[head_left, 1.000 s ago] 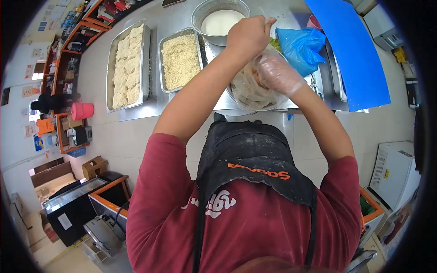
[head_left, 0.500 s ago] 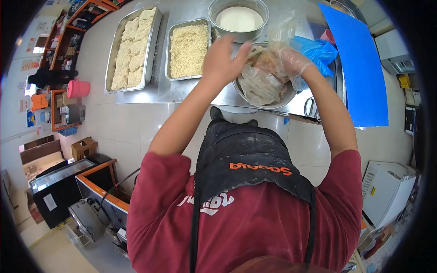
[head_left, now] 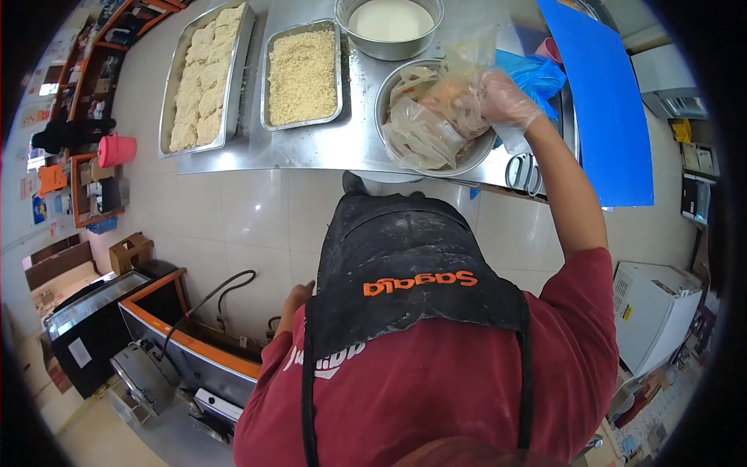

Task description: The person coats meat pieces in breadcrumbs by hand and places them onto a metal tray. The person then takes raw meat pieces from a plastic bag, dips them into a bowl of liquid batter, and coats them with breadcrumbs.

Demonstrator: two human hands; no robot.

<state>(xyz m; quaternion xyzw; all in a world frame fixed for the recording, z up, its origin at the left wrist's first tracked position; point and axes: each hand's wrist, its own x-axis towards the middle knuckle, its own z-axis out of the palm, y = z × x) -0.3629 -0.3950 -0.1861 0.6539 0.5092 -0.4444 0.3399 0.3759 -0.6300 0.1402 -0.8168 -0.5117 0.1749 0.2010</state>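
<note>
My right hand (head_left: 504,97), in a clear plastic glove, grips the edge of a clear plastic bag (head_left: 424,132). The bag lies crumpled in a round metal bowl (head_left: 484,154), and orange-brown food shows blurrily through it. My left hand (head_left: 299,294) is bare and hangs low beside the black apron; its fingers are mostly hidden. Just behind the bowl stands a round metal pan (head_left: 387,48) of white liquid. A pair of scissors (head_left: 523,162) lies at the table edge, below my right wrist.
Left of the bowl are a tray of pale crumbs (head_left: 303,78) and a deeper tray of breaded pieces (head_left: 204,82). A blue plastic bag (head_left: 537,78) and a large blue board (head_left: 603,109) stand at the right. Behind me on the left is an orange-edged counter (head_left: 187,327).
My left hand has left the bowl and dropped back to my left side. My right hand stays at the bag. The view has shifted slightly.
</note>
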